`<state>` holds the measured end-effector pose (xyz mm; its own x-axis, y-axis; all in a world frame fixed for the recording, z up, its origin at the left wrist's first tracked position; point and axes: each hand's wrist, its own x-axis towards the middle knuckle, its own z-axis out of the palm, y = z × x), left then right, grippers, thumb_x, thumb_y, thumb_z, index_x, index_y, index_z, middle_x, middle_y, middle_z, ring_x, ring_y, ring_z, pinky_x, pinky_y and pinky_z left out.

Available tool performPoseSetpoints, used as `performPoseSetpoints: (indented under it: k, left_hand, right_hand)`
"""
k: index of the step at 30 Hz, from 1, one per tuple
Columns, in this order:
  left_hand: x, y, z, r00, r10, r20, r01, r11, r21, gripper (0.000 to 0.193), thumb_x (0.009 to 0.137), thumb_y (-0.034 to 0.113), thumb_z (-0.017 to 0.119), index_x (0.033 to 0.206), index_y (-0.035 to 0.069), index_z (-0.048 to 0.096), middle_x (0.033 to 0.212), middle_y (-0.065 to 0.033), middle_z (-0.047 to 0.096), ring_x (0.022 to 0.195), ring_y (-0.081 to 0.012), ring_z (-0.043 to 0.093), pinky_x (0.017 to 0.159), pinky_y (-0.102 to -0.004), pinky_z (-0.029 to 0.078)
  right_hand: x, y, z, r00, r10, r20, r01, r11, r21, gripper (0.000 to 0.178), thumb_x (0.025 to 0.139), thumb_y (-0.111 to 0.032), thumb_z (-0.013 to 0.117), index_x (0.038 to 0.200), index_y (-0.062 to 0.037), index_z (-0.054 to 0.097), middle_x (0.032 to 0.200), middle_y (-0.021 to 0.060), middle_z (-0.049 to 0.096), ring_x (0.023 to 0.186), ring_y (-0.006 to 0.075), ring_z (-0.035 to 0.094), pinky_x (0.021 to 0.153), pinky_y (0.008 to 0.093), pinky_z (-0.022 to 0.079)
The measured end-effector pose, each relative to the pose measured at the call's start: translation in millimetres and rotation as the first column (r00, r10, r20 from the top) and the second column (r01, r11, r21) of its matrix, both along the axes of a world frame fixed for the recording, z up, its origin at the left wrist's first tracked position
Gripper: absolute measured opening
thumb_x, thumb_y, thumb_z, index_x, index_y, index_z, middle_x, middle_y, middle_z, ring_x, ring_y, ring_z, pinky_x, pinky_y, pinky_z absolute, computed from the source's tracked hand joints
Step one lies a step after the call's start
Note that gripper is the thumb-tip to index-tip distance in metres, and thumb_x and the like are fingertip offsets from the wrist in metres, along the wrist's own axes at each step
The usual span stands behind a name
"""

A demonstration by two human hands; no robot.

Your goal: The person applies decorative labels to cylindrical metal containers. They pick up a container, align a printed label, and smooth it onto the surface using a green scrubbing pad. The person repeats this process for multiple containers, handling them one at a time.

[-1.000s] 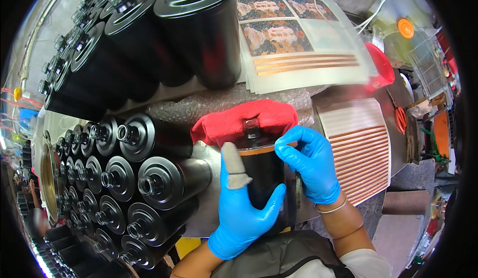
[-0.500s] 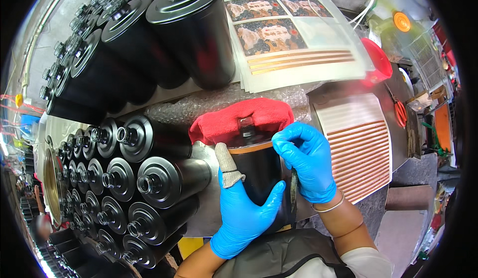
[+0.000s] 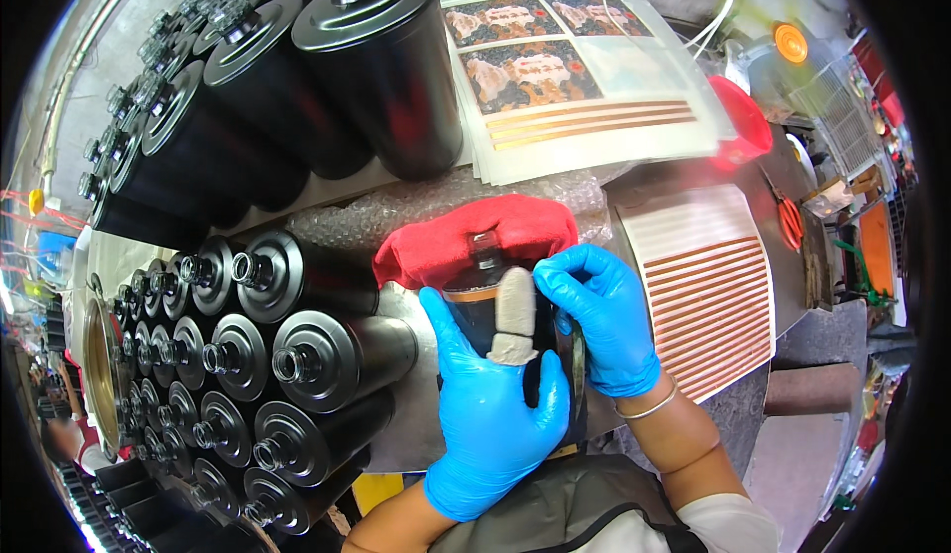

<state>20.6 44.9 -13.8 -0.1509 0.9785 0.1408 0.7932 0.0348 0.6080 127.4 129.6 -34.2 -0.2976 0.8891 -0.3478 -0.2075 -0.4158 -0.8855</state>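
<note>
A black bottle (image 3: 479,325) with a clear neck lies tilted in front of me, its neck end against a folded red towel (image 3: 475,231). A thin copper-coloured strip (image 3: 470,296) runs around its shoulder. My left hand (image 3: 500,424), in a blue glove, lies over the bottle with fingers spread. One finger wears a beige cloth cover (image 3: 514,305) and presses across the strip. At the bottle's right side my right hand (image 3: 599,320), also gloved in blue, is closed in a pinch at the strip's line. The strip's right end is hidden by the covered finger and the pinch.
Several black bottles (image 3: 327,360) lie stacked at left; more stand upright (image 3: 381,78) behind. A sheet of copper strips (image 3: 703,296) lies at right. Printed label sheets (image 3: 594,137), bubble wrap (image 3: 396,206), a red bowl (image 3: 743,122) and red-handled scissors (image 3: 790,221) are farther back.
The covered finger of my left hand has swept rightward along the strip, from the bottle's left side to near my right hand. My right hand has shifted slightly left, still pinched.
</note>
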Motion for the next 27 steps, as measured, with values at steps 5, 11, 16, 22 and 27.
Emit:
performPoseSetpoints:
  k: [5,11,16,22,27]
  left_hand:
    - [-2,-5,-19,0.944,0.068,0.324,-0.118,0.984,0.135,0.093,0.073,0.008,0.067,0.145,0.001,0.009,0.143,-0.0329,0.017,0.125,-0.0397,0.041,0.102,-0.0401,0.034]
    - [-23,-12,-48,0.185,0.045,0.982,-0.097,0.995,-0.027,0.083,0.082,0.014,0.062,0.144,0.003,0.007,0.134,-0.0168,0.039,0.118,-0.0252,0.046,0.103,-0.0373,0.035]
    - [-37,18,-30,-0.203,0.237,0.95,-0.103,0.96,-0.262,0.044,0.094,0.021,0.051,0.132,0.003,0.037,0.125,-0.0108,0.051,0.112,-0.0209,0.051,0.096,-0.0369,0.043]
    - [-32,18,-26,-0.048,0.323,0.945,-0.166,0.931,-0.326,0.044,0.091,0.015,0.055,0.13,0.004,0.039,0.122,-0.01,0.053,0.107,-0.0195,0.054,0.093,-0.0347,0.044]
    - [-31,18,-26,-0.003,0.342,0.94,-0.166,0.926,-0.338,0.044,0.09,0.014,0.056,0.13,0.004,0.038,0.122,-0.0103,0.053,0.108,-0.0193,0.053,0.093,-0.0353,0.044]
  right_hand:
    - [0,1,2,1.0,-0.018,0.014,0.019,0.997,-0.072,0.012,0.082,-0.013,0.069,0.088,-0.0042,0.064,0.08,0.0005,0.062,0.072,0.005,0.054,0.065,0.0191,0.044]
    - [17,-28,4,0.934,0.147,0.326,-0.287,0.852,0.437,0.021,0.069,-0.014,0.081,0.073,-0.0085,0.061,0.071,-0.0002,0.053,0.06,0.0059,0.047,0.054,0.021,0.039]
    - [16,-32,2,0.92,0.152,0.362,-0.325,0.813,0.483,0.022,0.067,-0.016,0.082,0.072,-0.0098,0.062,0.071,0.0011,0.052,0.057,0.0076,0.048,0.05,0.0206,0.039]
    - [17,-28,1,0.918,0.201,0.341,-0.348,0.822,0.45,0.022,0.066,-0.017,0.083,0.072,-0.0102,0.063,0.071,0.001,0.052,0.056,0.0079,0.048,0.049,0.0211,0.039]
    - [19,-25,-2,0.914,0.219,0.341,-0.368,0.801,0.471,0.022,0.066,-0.018,0.083,0.073,-0.0101,0.063,0.071,0.0015,0.052,0.056,0.0083,0.048,0.049,0.0214,0.039]
